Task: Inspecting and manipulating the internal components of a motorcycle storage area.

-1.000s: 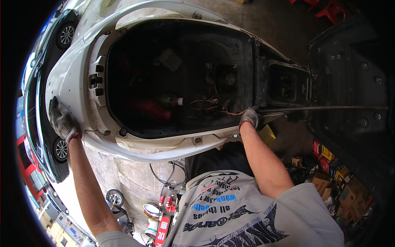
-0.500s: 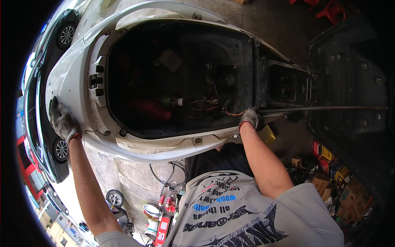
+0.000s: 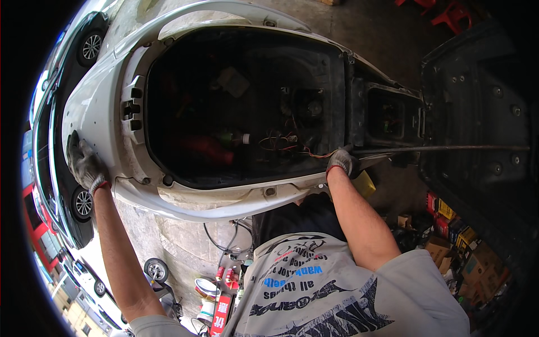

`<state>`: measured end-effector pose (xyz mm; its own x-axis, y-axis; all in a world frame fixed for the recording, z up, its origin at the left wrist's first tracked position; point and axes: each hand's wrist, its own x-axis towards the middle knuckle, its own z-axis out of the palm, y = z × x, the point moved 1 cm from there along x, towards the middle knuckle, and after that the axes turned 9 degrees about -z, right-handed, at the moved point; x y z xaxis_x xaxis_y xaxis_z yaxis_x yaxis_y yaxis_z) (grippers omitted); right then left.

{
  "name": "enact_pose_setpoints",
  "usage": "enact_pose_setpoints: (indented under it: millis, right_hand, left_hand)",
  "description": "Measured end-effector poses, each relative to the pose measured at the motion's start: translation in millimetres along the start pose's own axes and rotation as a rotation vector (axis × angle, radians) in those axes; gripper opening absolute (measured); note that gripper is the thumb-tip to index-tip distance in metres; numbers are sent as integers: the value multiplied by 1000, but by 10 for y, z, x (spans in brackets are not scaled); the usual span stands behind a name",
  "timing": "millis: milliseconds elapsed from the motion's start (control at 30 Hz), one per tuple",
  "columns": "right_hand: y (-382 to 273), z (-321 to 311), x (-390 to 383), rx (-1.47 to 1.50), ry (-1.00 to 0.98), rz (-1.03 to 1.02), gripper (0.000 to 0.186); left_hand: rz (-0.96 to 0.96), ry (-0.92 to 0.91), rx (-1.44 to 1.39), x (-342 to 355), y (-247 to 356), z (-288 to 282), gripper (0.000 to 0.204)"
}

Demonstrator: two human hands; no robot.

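A white scooter body (image 3: 216,211) stretches across the view, around a deep black storage compartment (image 3: 252,168). Gloved in grey, my left hand (image 3: 86,163) lies with fingers stretched out on the white rear panel at the left. My right hand (image 3: 342,162), also gloved, is curled over the compartment's near edge; its fingertips are partly hidden. Right beside it, a thin dark rod (image 3: 443,149) runs off to the right. Thin coloured wires (image 3: 281,140) lie loose inside the compartment, with a bottle with a white cap (image 3: 245,138) and a red object (image 3: 210,150) near them.
A large black panel (image 3: 483,112) stands at the right. Below it, boxes and cartons (image 3: 466,247) are piled up. A loose wheel (image 3: 156,270), hoses (image 3: 227,247) and red cans (image 3: 230,275) lie on the floor at lower left. Parked cars (image 3: 84,213) line the left; red stools (image 3: 453,18) stand far right.
Both hands and the scooter stay where they were. At the lower left, a white car has come into view on the street.
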<state>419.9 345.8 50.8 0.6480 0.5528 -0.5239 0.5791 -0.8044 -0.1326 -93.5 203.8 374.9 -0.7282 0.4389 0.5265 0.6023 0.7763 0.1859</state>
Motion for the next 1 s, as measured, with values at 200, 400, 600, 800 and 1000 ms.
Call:
enact_pose_setpoints:
  millis: [200,400,600,800,1000]
  right_hand:
    - [18,83,-42,-199,129,-77,69]
    - [49,159,29,-83,289,34,71]
    - [-18,-48,-73,81,9,45,72]
    - [-33,-41,-96,154,168,125,74]
    - [-15,-31,-83,160,153,108,74]
  left_hand:
    - [8,11,5,-14,-43,-4,36]
    - [9,6,-6,0,-8,10,37]
    - [25,1,18,-8,-70,3,38]
    - [36,9,29,-5,-76,2,38]
    - [31,16,23,-7,-76,8,36]
